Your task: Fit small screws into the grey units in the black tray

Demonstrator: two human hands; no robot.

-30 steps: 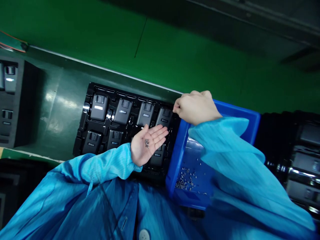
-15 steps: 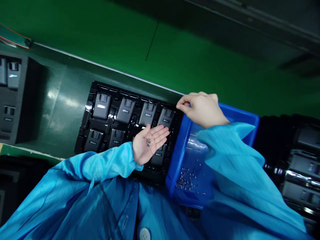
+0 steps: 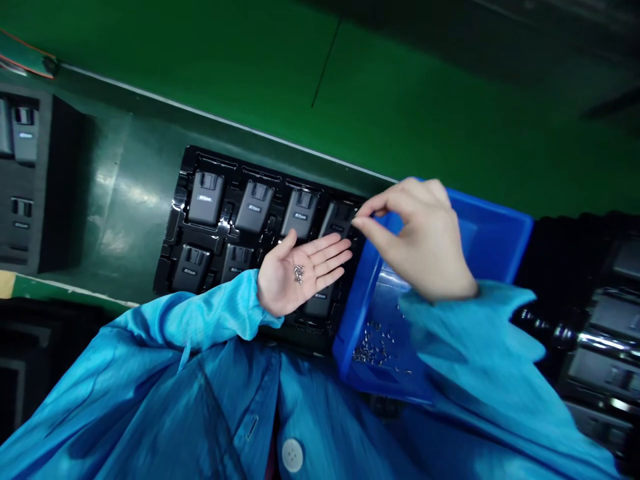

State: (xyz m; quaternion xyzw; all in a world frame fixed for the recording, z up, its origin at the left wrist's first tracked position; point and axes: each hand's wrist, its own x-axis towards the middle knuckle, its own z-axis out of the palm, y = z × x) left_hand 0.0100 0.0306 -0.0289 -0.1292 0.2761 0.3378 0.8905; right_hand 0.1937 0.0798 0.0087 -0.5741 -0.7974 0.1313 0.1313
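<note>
A little heap of small screws point(image 3: 299, 273) lies in the middle of my left hand point(image 3: 286, 285), which I hold flat and wide, palm up. At about 2 o'clock from it is my right hand point(image 3: 423, 243), thumb and forefinger pinched narrow; I cannot tell if a screw is between them. The right hand is above the blue bin point(image 3: 500, 230), with loose screws point(image 3: 373, 347) on its floor. Under the left hand, toward 10 o'clock, the black tray point(image 3: 173, 230) keeps dark units point(image 3: 205, 198) in pockets.
</note>
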